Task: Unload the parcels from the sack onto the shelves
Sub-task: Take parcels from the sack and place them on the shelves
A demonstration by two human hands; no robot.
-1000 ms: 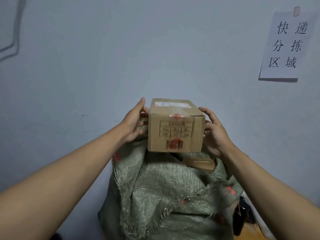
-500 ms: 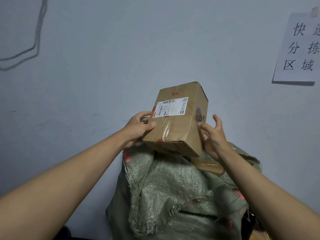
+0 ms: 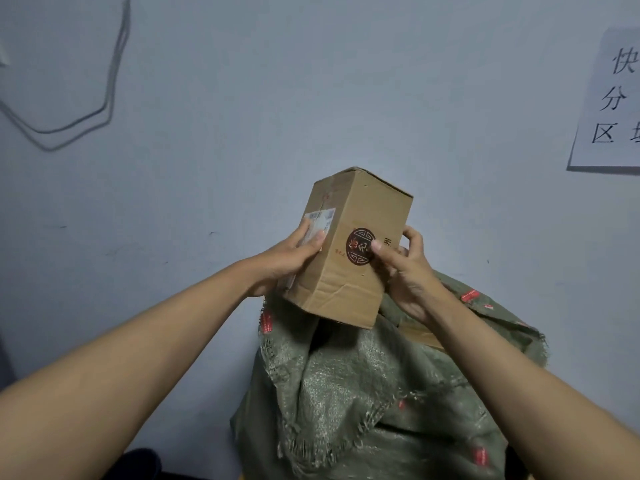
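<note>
A brown cardboard parcel [image 3: 349, 271] is held upright and tilted above the green woven sack [image 3: 363, 403]. It carries a white shipping label on its left face and a round dark red stamp on the face turned to me. My left hand [image 3: 287, 261] grips the left face, thumb over the label. My right hand [image 3: 401, 268] holds the right edge, thumb pressing on the stamp. Another cardboard parcel [image 3: 420, 332] peeks out of the sack's mouth under my right wrist. No shelves are in view.
The sack leans against a pale grey wall [image 3: 311, 98]. A paper sign [image 3: 613, 98] with black characters hangs at the upper right. A thin cable [image 3: 86, 112] loops on the wall at the upper left. A dark object [image 3: 138, 462] lies on the floor at lower left.
The parcel has been lifted out of the sack's mouth and turned in my hands, from lying flat to standing on end, so the stamped face now looks at me.
</note>
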